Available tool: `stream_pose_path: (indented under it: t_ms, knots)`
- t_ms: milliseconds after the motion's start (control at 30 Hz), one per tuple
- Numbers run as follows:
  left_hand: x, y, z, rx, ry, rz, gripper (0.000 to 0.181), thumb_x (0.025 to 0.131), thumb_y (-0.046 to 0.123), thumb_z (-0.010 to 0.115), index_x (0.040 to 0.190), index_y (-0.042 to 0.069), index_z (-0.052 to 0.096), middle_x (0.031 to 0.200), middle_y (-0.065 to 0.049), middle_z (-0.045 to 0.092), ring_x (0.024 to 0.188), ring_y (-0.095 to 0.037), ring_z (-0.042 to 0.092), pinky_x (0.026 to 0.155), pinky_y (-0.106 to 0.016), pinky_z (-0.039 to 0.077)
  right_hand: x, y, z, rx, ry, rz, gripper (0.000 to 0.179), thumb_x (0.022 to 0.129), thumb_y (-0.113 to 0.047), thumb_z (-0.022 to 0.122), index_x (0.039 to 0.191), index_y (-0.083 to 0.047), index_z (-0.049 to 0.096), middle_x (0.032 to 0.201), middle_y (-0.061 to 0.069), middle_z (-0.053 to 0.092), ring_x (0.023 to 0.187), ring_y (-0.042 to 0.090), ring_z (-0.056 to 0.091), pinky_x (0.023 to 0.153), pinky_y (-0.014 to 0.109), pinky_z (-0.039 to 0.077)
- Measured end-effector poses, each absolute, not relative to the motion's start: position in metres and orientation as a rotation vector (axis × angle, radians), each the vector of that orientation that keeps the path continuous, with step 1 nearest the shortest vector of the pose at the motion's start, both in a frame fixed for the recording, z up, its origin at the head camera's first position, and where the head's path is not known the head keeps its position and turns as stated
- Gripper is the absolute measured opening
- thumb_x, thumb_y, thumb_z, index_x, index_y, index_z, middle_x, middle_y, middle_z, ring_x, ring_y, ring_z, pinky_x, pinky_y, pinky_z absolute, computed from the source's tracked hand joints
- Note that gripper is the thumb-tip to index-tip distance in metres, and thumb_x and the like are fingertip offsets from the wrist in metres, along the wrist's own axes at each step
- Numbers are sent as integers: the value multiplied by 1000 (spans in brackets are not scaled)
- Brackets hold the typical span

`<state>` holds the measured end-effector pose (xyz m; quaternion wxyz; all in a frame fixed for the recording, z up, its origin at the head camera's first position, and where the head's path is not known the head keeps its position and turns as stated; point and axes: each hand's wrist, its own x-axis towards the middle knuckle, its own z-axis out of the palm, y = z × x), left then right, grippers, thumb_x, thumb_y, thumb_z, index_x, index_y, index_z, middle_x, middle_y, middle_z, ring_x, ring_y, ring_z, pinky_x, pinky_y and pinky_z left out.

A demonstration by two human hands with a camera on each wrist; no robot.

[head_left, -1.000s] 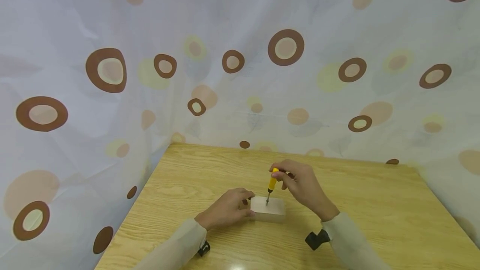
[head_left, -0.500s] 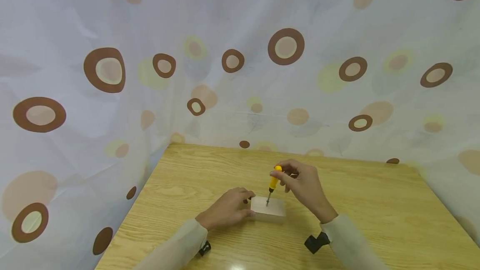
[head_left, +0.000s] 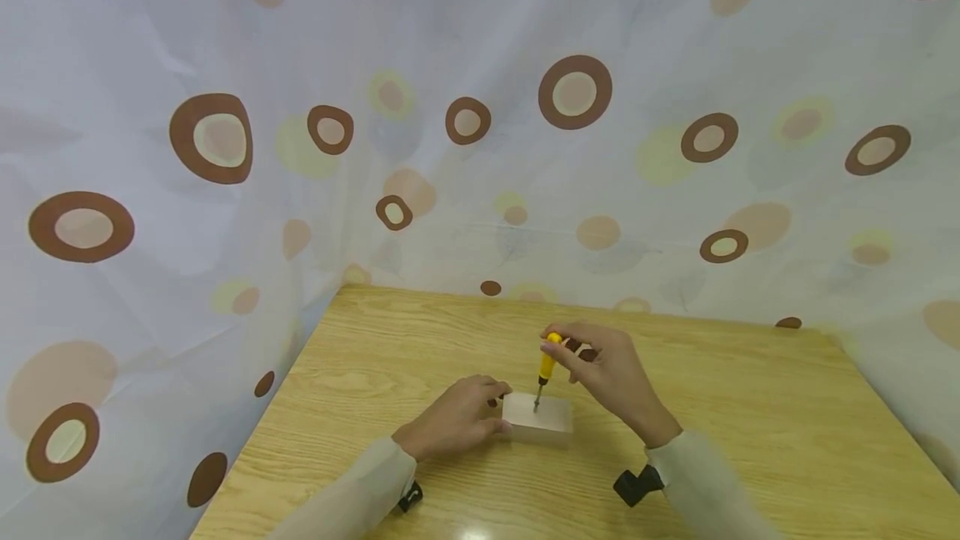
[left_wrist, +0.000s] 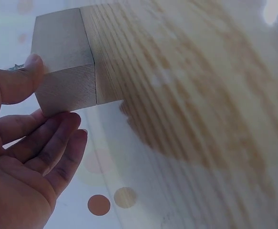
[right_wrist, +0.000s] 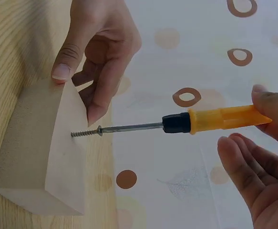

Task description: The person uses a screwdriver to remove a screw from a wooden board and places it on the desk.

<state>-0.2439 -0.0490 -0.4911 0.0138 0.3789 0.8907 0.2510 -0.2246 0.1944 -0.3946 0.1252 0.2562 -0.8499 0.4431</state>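
A pale wooden block (head_left: 553,433) rests on the table, its left end gripped between the thumb and fingers of my left hand (head_left: 456,419). In the right wrist view, a threaded screw (right_wrist: 85,133) stands in the block's top face, most of its shank exposed. The tip of a screwdriver (right_wrist: 203,120) with a yellow handle and black collar meets the screw's head. My right hand (head_left: 611,382) pinches the top of that handle with thumb and index finger, the other fingers loosely bent beside it. The screwdriver leans slightly right in the head view.
The wood-grain table (head_left: 397,332) extends around the block. A white sheet with brown and beige circles (head_left: 480,215) hangs along the table's back and left side. Black straps with small mounts (head_left: 637,486) sit at both wrists.
My right hand's fingers shift about the screwdriver handle, whose top tilts slightly right and then back a little. The left hand and the block stay in place.
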Motion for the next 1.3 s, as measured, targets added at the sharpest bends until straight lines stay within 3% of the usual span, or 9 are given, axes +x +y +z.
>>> stream_pose_path:
  t_ms: [100, 233, 433, 733, 900, 1033, 1133, 1300]
  knots:
    - [-244, -49, -491, 1187, 2778, 775, 52, 90, 44, 63, 130, 11, 58, 124, 1, 59, 99, -9, 59, 83, -24, 49, -224, 194, -398, 655, -2459, 1260, 19, 89, -38, 66, 104, -26, 69, 86, -8, 67, 64, 12, 61, 51, 29, 53]
    - [-244, -49, -490, 1173, 2768, 785, 53, 89, 44, 64, 130, 10, 58, 125, 1, 59, 98, -8, 59, 82, -24, 49, -223, 195, -397, 715, -2424, 1227, 13, 90, -31, 66, 98, -22, 69, 80, -5, 65, 57, 11, 59, 50, 27, 51]
    - [-244, -48, -490, 1183, 2767, 787, 53, 89, 42, 65, 130, 9, 58, 124, 1, 60, 98, -7, 59, 82, -23, 49, -225, 199, -394, 911, -2443, 1321, 16, 95, -20, 59, 109, -23, 67, 88, -1, 64, 55, 12, 56, 50, 28, 50]
    - [-244, -50, -490, 1179, 2760, 789, 53, 89, 42, 66, 130, 10, 58, 124, 1, 60, 97, -7, 60, 82, -23, 49, -221, 196, -399, 658, -2474, 1451, 22, 89, -38, 66, 106, -25, 67, 86, -1, 68, 53, 19, 59, 50, 33, 52]
    - [-243, -49, -489, 1171, 2765, 794, 53, 88, 41, 66, 130, 9, 58, 125, 1, 60, 98, -8, 59, 82, -23, 49, -225, 197, -396, 862, -2425, 1405, 13, 92, -23, 65, 104, -22, 68, 86, -1, 68, 53, 16, 56, 47, 30, 49]
    - [-243, -50, -489, 1171, 2769, 794, 53, 88, 41, 67, 129, 8, 59, 125, 1, 60, 99, -8, 59, 82, -23, 49, -218, 195, -377, 998, -2463, 1435, 13, 94, -10, 60, 103, -16, 67, 87, 9, 66, 52, 23, 55, 46, 29, 48]
    - [-243, -50, -489, 1171, 2770, 799, 53, 88, 41, 67, 129, 8, 59, 125, 0, 60, 98, -9, 60, 81, -23, 49, -208, 190, -365, 869, -2521, 1471, 15, 95, -13, 60, 109, -13, 66, 87, 12, 66, 53, 26, 55, 47, 30, 49]
    - [-243, -50, -489, 1154, 2757, 820, 53, 88, 41, 67, 130, 9, 59, 124, 1, 61, 98, -8, 60, 81, -22, 49, -199, 182, -364, 587, -2502, 1480, 19, 90, -21, 67, 107, -13, 64, 87, 8, 68, 58, 20, 59, 53, 32, 52]
